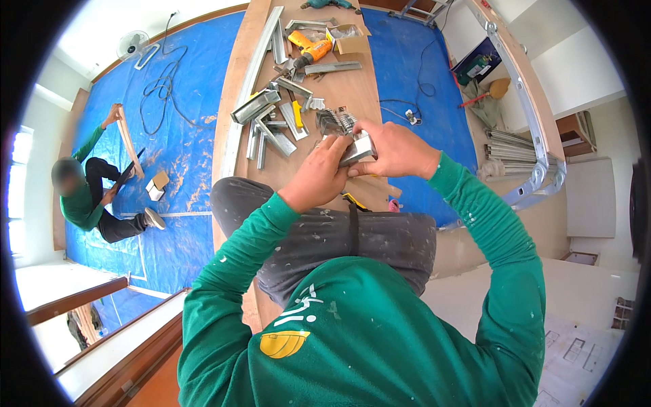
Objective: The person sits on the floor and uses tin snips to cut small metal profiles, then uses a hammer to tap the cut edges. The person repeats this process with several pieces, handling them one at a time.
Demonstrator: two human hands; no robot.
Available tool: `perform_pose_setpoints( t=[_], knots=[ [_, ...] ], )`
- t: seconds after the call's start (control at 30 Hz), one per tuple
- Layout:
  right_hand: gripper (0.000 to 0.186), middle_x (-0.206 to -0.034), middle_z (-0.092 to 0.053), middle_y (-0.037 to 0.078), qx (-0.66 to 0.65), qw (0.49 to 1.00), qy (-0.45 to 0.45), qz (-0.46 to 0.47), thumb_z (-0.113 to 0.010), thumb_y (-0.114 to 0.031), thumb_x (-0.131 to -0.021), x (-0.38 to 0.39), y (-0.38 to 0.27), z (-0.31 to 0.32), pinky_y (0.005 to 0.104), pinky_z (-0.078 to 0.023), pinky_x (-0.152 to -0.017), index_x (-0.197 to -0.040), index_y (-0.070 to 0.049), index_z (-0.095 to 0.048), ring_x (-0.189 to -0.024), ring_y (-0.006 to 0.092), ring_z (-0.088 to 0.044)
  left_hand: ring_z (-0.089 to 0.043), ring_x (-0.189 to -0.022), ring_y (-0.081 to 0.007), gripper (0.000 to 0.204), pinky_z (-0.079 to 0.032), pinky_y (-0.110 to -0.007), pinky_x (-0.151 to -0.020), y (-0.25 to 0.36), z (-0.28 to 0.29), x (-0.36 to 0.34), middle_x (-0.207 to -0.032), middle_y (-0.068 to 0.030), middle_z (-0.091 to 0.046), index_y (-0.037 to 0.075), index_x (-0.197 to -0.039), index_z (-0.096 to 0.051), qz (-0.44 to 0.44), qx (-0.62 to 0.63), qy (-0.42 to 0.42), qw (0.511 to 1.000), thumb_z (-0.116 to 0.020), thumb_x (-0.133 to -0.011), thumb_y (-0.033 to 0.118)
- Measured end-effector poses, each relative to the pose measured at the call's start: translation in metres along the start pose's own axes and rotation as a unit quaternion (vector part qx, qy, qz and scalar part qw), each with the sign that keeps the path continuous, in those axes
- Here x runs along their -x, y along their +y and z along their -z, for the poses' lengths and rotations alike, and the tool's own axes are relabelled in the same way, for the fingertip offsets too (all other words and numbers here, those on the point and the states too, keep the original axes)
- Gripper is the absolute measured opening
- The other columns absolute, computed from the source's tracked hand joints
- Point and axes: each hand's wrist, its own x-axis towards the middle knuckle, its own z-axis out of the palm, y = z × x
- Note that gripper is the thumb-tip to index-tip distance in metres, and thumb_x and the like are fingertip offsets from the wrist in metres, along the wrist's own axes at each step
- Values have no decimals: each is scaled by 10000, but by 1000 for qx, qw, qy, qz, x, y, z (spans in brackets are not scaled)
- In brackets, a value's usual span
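Observation:
My left hand (319, 173) and my right hand (397, 152) are closed around a short silver metal piece (356, 150), held over the plywood board (359, 91) above my lap. Its exact shape is partly hidden by my fingers. Just beyond it lies a stack of small angled metal brackets (332, 123). To the left are loose cut channel pieces (254, 105) and a yellow-handled tool (297, 115). An orange-and-black power drill (312, 49) rests farther back. Below my hands, a yellow-and-black tool (354, 202) is partly visible.
At left, a person (81, 193) sits on blue sheeting (183, 95), holding a wooden strip (129, 139), beside an open box (157, 186). A teal drill (329, 4) tops the board. At right stand a folded ladder (542, 166) and metal bars (508, 149). Cords (163, 88) lie on the sheeting.

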Motion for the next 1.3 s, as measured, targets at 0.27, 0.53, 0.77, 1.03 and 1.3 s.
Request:
perform_pose_setpoints(
  t=[0.27, 0.53, 0.77, 1.03, 1.3],
  knots=[
    [941, -827, -656, 123, -173, 983, -57, 9, -948, -544, -708, 33, -11, -15, 380, -529, -669, -1394, -25, -566, -720, 237, -650, -692, -773, -481, 382, -530, -546, -693, 16, 21, 9, -799, -268, -685, -11, -1068, -580, 75, 63, -174, 980, -791, -826, 196],
    [940, -1188, -726, 222, -230, 970, -58, 60, -878, -538, -801, 49, -28, -21, 432, -596, -807, -1476, -19, -480, -969, 343, -759, -724, -799, -439, 491, -586, -518, -737, 25, 14, 27, -816, -211, -728, 32, -1205, -657, 43, 18, -152, 987, -828, -790, 233],
    [1076, -758, -698, 138, -251, 962, 23, 105, -786, -638, -870, 67, -28, -53, 330, -470, -575, -1637, -70, -289, -595, 234, -668, -711, -719, -403, 363, -568, -495, -647, 35, 10, 45, -747, -163, -707, 75, -994, -651, 18, -41, -168, 985, -835, -730, 244],
    [1044, -612, -577, 88, -241, 965, 77, 67, -744, -703, -862, 94, -36, -73, 354, -424, -546, -1598, -53, -390, -541, 245, -587, -714, -709, -386, 332, -571, -513, -633, 44, 9, 50, -731, -154, -702, 96, -997, -641, -11, -44, -205, 978, -802, -740, 231],
    [849, -654, -634, 115, -192, 966, 156, 74, -759, -636, -865, 116, -48, -112, 411, -518, -567, -1464, -64, -572, -572, 312, -668, -714, -693, -369, 399, -573, -499, -624, 32, -10, 78, -734, -146, -701, 90, -1066, -661, -91, -8, -225, 970, -801, -708, 197]
  ],
)
